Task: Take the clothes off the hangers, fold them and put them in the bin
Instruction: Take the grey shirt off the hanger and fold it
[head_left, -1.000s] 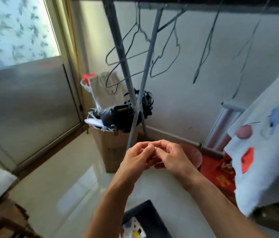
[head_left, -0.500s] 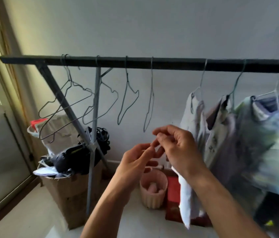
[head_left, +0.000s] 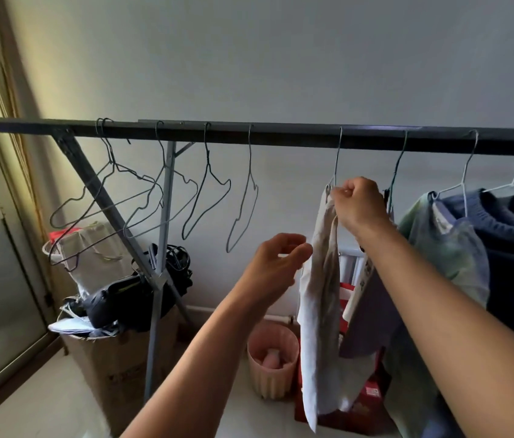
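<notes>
- Cloth (head_left: 319,295), pale, hangs from a wire hanger (head_left: 337,159) on the rail (head_left: 281,134).
- Right hand (head_left: 358,203) pinches its top by the hanger; left hand (head_left: 278,260) is spread, just beside it.
- Best: steady the hanger, slip one shoulder off first.

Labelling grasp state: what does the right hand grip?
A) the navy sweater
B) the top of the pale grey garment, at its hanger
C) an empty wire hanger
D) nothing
B: the right hand is curled round the top of the pale grey garment just under its wire hanger; the left hand is open beside the cloth.
</notes>
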